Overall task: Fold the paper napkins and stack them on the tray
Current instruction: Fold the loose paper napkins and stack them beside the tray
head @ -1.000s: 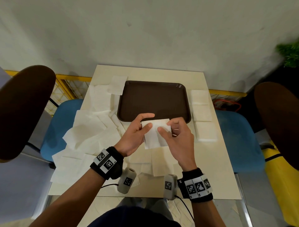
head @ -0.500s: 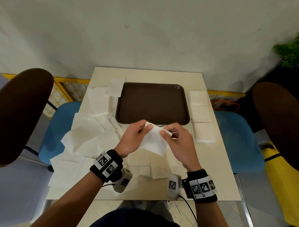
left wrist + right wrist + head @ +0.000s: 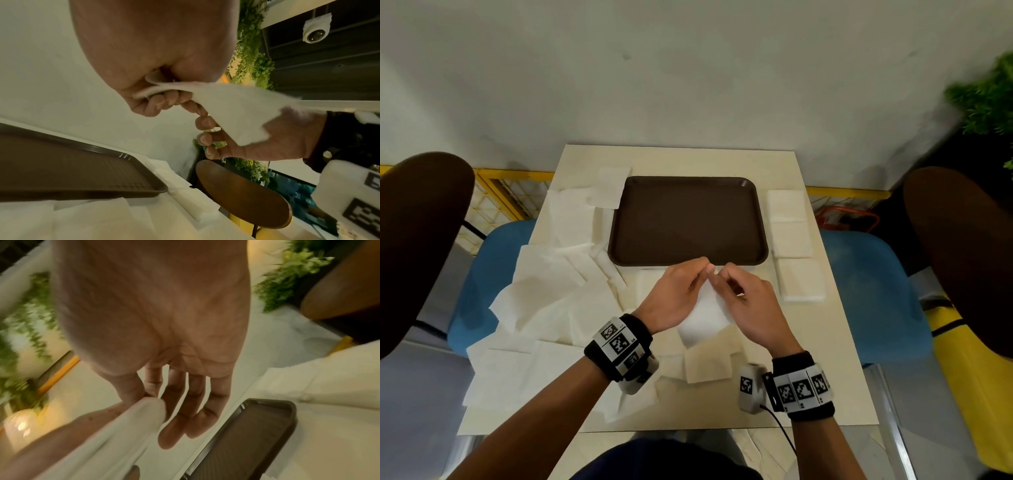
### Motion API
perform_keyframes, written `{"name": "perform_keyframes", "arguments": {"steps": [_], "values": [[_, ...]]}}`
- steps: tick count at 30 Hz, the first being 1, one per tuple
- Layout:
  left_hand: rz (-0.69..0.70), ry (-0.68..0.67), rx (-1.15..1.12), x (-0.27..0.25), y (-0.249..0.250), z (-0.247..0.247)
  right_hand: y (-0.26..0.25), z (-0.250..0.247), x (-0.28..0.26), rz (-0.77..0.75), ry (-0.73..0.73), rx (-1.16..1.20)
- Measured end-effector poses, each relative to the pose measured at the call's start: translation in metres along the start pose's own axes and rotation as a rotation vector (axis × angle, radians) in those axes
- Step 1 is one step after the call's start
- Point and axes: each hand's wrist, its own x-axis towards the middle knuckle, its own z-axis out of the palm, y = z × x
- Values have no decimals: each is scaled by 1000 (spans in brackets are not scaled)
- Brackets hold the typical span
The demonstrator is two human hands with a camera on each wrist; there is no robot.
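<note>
Pinching 1 white napkin (image 3: 703,317) at its top corner, left hand (image 3: 674,296) and right hand (image 3: 751,308) both gripping it, raised over the table's (image 3: 835,359) middle, just before the brown tray's (image 3: 688,221) near edge; 3 folded napkins (image 3: 792,245) along the table's right edge

Lighting's pretty flat and soft in my head view, kind of dim with a greenish-grey cast, and the table (image 3: 822,359) comes out pale without hard shadows, just faint ones under my hands. The wide lens bends everything at the edges, so the chair backs (image 3: 421,246) bulge in as dark blobs and the plant (image 3: 986,99) in the corner is smeared. My left wrist view is fairly sharp with a warm tint. The right wrist view is the worst: motion blur all over, mushy greenery (image 3: 24,324), and a blown-out yellow glare spot (image 3: 21,425).
</note>
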Motion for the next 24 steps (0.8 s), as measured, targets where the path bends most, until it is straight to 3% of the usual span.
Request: {"name": "perform_keyframes", "arguments": {"steps": [5,9,12,20,24], "values": [[-44,45,5,21,10,13,26,-33,-9,29,5,88],[-86,119,-47,41,18,24,53,-65,-14,170,72,203],[-70,83,-44,58,31,43,65,-81,-11,243,136,306],[-58,19,-23,101,49,102,104,-121,1,179,46,259],[-116,79,1,114,37,122,134,-141,0,258,145,389]]}}
